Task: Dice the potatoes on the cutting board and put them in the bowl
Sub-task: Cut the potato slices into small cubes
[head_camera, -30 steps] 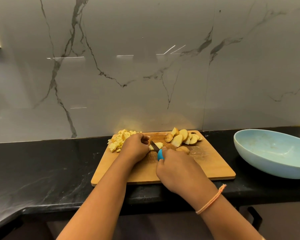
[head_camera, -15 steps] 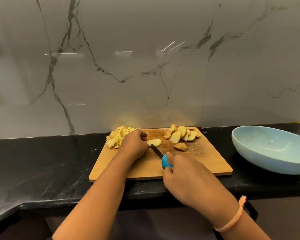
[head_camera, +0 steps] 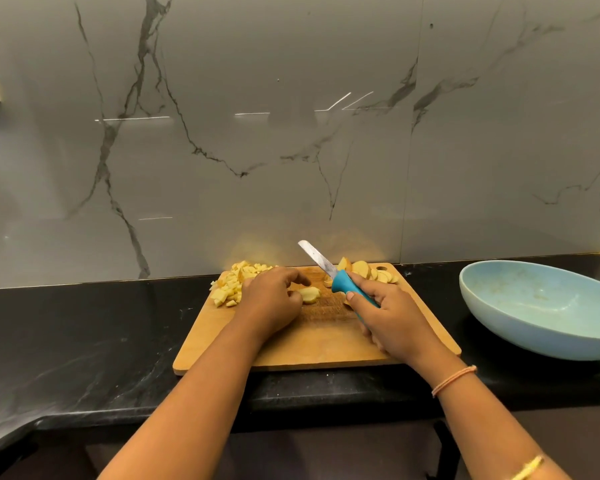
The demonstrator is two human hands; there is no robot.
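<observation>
A wooden cutting board [head_camera: 312, 344] lies on the black counter. Its far left corner carries a pile of diced potato [head_camera: 236, 282]. Several potato slices [head_camera: 371, 273] sit at its far right. My left hand [head_camera: 274, 303] pinches one potato piece [head_camera: 309, 294] near the board's middle. My right hand [head_camera: 392, 320] grips a knife [head_camera: 333, 275] by its blue handle. The blade is lifted off the board and points up and to the far left. A light blue bowl [head_camera: 548, 310] stands to the right of the board, with no potato visible in it.
A grey marble wall rises right behind the board. The black counter [head_camera: 84, 344] stretches left of the board, and its front edge runs just below the board's near side.
My right hand has lifted the knife off the board, so the blade now points upward. My left hand has shifted its fingers on the potato piece.
</observation>
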